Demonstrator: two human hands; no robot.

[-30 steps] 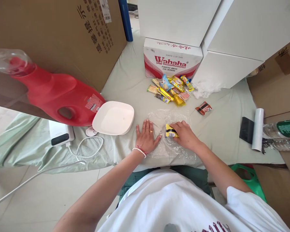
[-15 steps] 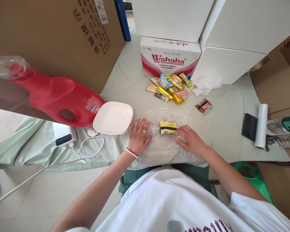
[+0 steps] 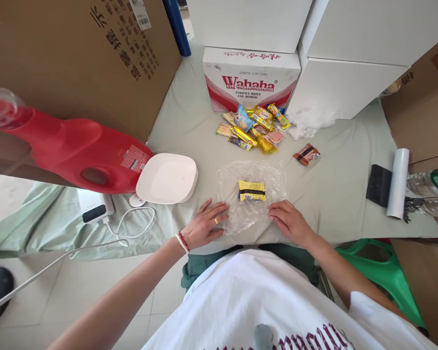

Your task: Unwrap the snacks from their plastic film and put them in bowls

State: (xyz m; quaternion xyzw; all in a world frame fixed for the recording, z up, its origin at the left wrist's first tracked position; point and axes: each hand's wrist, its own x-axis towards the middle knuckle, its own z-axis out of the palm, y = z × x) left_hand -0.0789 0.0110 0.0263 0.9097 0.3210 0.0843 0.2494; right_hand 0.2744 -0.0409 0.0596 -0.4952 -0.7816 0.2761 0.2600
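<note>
A small yellow snack packet (image 3: 252,190) with a dark band lies on a crumpled sheet of clear plastic film (image 3: 237,216) in front of me. At the film's left edge, my left hand (image 3: 207,224) rests with its fingers stretched out and apart. My right hand (image 3: 291,222) is at the opposite edge, fingers slightly bent and touching the film. I see no packet in either hand. Beyond the film is a pile of wrapped snacks (image 3: 254,130), and a brown snack packet (image 3: 306,154) lies alone to the right.
A white square dish (image 3: 168,177) stands on the left beside a large red bottle (image 3: 91,155). A white power bank (image 3: 95,204) with a cable is near the front edge. A Wahaba-style carton printed "Wahaha" (image 3: 250,82) stands behind the snacks; a white roll (image 3: 397,183) is at right.
My left hand has drawn back toward me to the film's near left edge. My right hand has moved away from the yellow packet to the film's right edge.
</note>
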